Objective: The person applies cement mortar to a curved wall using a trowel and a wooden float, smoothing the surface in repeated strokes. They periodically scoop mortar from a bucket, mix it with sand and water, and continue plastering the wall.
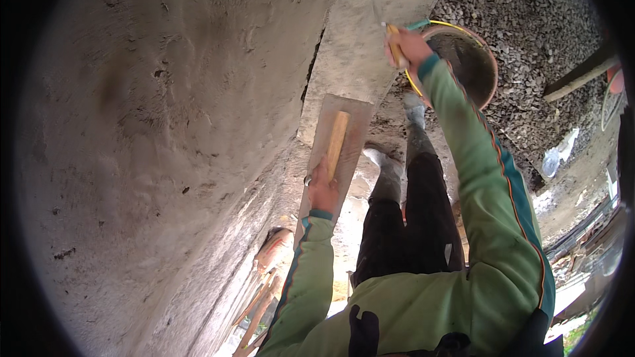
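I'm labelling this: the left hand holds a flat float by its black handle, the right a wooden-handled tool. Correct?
Not black: in the head view, the left hand holds the flat float by a pale wooden handle. The right hand does hold a wooden-handled tool.

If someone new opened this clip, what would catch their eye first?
Probably the big flat float with a wooden handle, gripped in the left hand near the centre. Next come the right hand, closed on a smaller wooden-handled tool at upper centre, and the round bucket beside it. The rough grey wall fills most of the left side.
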Motion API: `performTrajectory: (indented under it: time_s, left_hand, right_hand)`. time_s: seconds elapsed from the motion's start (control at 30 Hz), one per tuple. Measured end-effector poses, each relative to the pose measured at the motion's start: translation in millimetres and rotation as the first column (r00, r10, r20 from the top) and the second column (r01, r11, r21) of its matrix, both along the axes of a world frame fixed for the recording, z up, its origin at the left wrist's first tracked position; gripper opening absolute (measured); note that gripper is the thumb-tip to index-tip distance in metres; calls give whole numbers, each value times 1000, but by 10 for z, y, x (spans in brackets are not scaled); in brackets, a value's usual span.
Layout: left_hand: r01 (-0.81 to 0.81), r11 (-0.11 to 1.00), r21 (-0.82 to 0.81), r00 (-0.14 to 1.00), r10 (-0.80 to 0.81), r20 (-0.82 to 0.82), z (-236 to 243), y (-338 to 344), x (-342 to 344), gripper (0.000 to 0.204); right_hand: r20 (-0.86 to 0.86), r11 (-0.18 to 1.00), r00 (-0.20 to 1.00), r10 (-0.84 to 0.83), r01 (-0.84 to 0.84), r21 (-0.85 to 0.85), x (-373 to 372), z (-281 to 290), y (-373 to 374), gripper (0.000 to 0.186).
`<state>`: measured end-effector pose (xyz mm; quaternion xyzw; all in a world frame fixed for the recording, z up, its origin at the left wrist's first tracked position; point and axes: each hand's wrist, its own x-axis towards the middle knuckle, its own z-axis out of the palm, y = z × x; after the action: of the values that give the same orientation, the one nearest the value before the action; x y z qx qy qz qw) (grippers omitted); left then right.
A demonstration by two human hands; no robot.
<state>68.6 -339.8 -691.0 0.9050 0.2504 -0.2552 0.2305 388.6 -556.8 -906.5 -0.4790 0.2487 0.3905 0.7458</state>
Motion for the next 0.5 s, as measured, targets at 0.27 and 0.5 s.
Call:
performTrajectory:
  time_s: [0.27, 0.5]
  left_hand:
    - [14, 1000, -9, 997, -13, 79, -87, 134, -47, 77]
    - [-173, 957, -235, 971, 206, 123, 149, 306, -19, 74]
  right_hand:
    - [-30, 835, 840, -542, 535, -127, 467, 179, 212, 30]
    - [475, 721, 687, 549, -102, -686, -1180, 971, -628, 41]
